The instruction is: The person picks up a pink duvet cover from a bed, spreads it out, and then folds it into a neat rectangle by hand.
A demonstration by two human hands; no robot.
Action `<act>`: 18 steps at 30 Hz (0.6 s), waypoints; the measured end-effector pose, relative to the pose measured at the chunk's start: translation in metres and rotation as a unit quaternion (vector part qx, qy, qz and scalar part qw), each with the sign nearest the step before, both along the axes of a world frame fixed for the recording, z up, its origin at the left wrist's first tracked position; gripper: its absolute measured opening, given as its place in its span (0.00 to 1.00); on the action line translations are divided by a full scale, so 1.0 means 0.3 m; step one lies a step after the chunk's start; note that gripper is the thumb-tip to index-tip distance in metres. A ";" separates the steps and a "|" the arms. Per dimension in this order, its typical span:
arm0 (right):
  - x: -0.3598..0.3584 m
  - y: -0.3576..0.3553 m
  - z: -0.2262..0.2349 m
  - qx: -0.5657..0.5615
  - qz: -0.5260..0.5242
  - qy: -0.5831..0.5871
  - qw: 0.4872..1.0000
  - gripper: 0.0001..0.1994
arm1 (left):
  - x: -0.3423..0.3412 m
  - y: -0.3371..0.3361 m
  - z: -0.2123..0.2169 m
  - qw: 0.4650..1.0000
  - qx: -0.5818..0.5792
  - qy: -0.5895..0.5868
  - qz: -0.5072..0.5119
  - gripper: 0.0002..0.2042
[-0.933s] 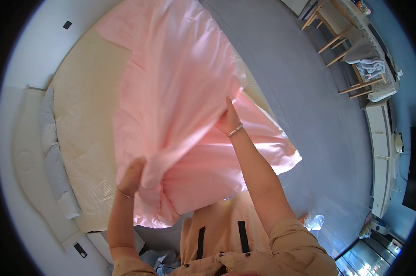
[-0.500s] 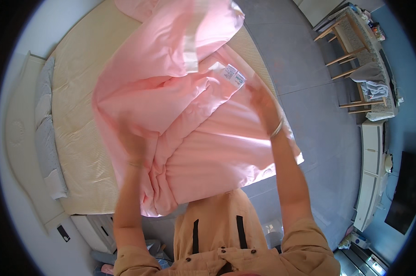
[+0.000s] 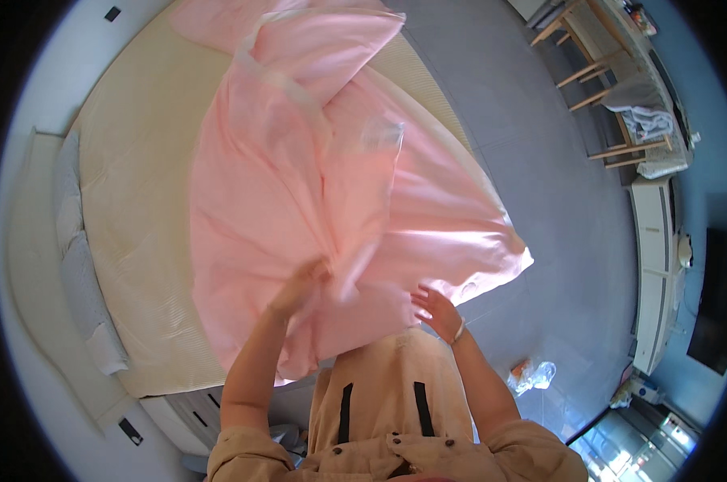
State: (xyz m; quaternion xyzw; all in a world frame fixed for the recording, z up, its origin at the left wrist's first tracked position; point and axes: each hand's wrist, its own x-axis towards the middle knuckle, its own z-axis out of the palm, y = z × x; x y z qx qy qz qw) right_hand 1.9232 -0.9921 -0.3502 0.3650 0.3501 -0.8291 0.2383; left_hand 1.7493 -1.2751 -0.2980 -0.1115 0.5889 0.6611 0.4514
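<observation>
Pink cover: satin-like cloth (image 3: 259, 185) spread loosely over the near and right part of the bed, rumpled, far part folded over on itself with a corner pointing right; near right corner shows against the grey floor (image 3: 564, 241)
Left hand: left hand (image 3: 301, 283) on the near middle of the cloth, fingers curled in on a gathered bit of it, folds running far from the grip
Right hand: right hand (image 3: 437, 312) at the near edge of the cloth, fingers spread and loosely bent, gripping nothing; cannot tell whether fingertips touch
Wrist: pale bracelet (image 3: 459, 328) on the right arm
Bed: cream, ribbed surface (image 3: 146, 201) bare on the left; pale pillows (image 3: 82, 265) along the headboard (image 3: 38, 281), far left
Clothing: tan trousers (image 3: 387, 377) with two black strips, near
Right side: clear plastic (image 3: 532, 375) on the floor, near; white cabinet (image 3: 653, 233) beyond; wooden chairs (image 3: 584, 88) far right
</observation>
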 end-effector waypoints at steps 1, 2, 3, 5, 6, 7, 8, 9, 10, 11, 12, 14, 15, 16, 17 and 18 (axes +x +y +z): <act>-0.047 0.000 0.009 -0.058 -0.067 -0.022 0.996 0.20 | 0.067 0.021 0.078 0.994 0.071 -0.078 -0.034 0.15; -0.099 -0.004 0.018 -0.114 -0.131 -0.042 0.984 0.21 | 0.130 0.063 0.157 0.982 0.106 -0.146 -0.049 0.16; -0.150 -0.011 0.035 -0.155 -0.149 -0.055 0.975 0.23 | 0.205 0.081 0.213 0.965 0.137 -0.215 -0.061 0.17; -0.242 -0.056 0.063 -0.230 -0.165 -0.024 0.959 0.25 | 0.381 0.071 0.101 0.909 0.150 -0.365 -0.138 0.15; -0.282 -0.090 0.067 -0.259 -0.171 0.021 0.951 0.26 | 0.380 0.129 0.147 0.917 0.184 -0.296 -0.196 0.14; -0.294 -0.104 0.069 -0.288 -0.172 0.069 0.940 0.26 | 0.411 0.158 0.137 0.903 0.198 -0.307 -0.225 0.13; -0.268 -0.100 -0.012 -0.194 -0.117 0.058 0.972 0.25 | 0.446 0.172 0.116 0.888 0.211 -0.318 -0.255 0.12; -0.227 -0.095 -0.156 -0.099 -0.064 0.042 0.992 0.25 | 0.470 0.177 0.086 0.893 0.176 -0.312 -0.271 0.12; -0.203 -0.094 -0.243 -0.006 -0.003 0.027 1.000 0.24 | 0.494 0.175 0.044 0.901 0.139 -0.303 -0.279 0.11; -0.182 -0.088 -0.254 0.137 0.007 0.043 0.990 0.18 | 0.512 0.166 0.007 0.907 0.101 -0.293 -0.284 0.11; -0.181 -0.090 -0.188 0.229 -0.122 0.044 0.965 0.16 | 0.525 0.159 -0.023 0.946 0.042 -0.196 -0.254 0.11; -0.191 -0.034 0.065 0.309 -0.305 0.048 0.899 0.12 | 0.547 0.140 -0.063 0.980 -0.076 0.009 -0.183 0.11; -0.173 0.017 0.141 0.344 -0.401 0.076 0.846 0.08 | 0.542 0.138 -0.096 0.962 -0.143 0.132 -0.191 0.13; -0.126 0.102 0.207 0.471 -0.364 0.106 0.796 0.19 | 0.519 0.177 -0.078 0.970 -0.121 0.136 -0.163 0.13; -0.060 0.174 0.264 0.579 -0.305 0.126 0.746 0.18 | 0.477 0.242 -0.029 0.976 -0.098 0.137 -0.136 0.14; -0.031 0.180 0.325 0.582 -0.284 0.115 0.753 0.18 | 0.436 0.312 0.021 0.981 -0.077 0.139 -0.110 0.14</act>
